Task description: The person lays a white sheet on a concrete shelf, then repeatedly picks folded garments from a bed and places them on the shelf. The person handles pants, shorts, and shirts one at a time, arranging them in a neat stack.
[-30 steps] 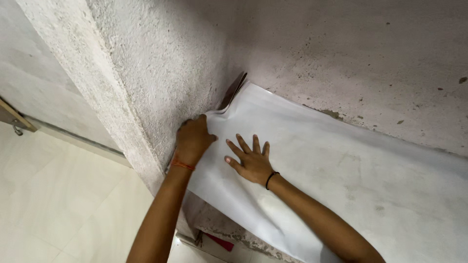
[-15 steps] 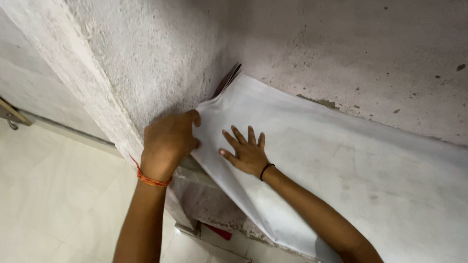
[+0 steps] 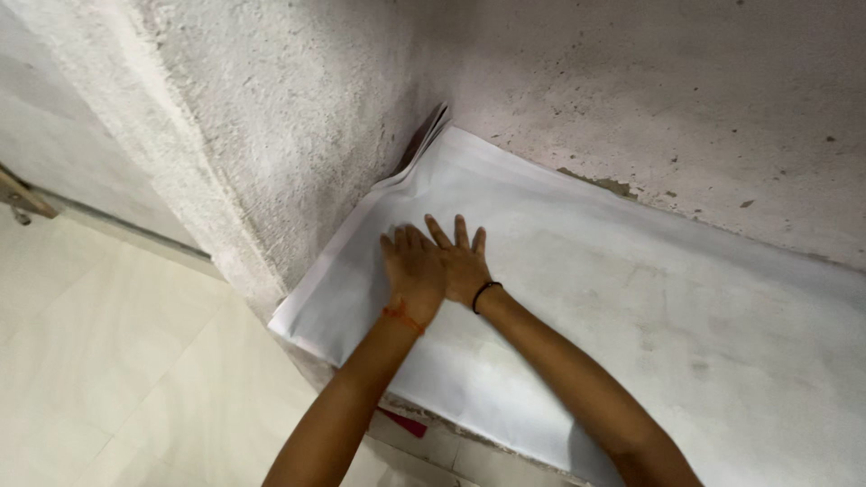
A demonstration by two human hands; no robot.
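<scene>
White sheet (image 3: 577,298), smooth, flat, under both hands

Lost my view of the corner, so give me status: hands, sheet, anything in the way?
Left hand and right hand flat on white sheet, side by side, fingers spread. Sheet lies against rough wall, corner curled up. Nothing on it.

Paper sheet (image 3: 631,307): lies on a ledge in the corner between side wall (image 3: 289,135) at left and back wall (image 3: 649,99) behind. Left hand (image 3: 412,271) and right hand (image 3: 462,268): flat on the sheet, side by side, touching. Tiled floor (image 3: 117,361): below, at left.
</scene>
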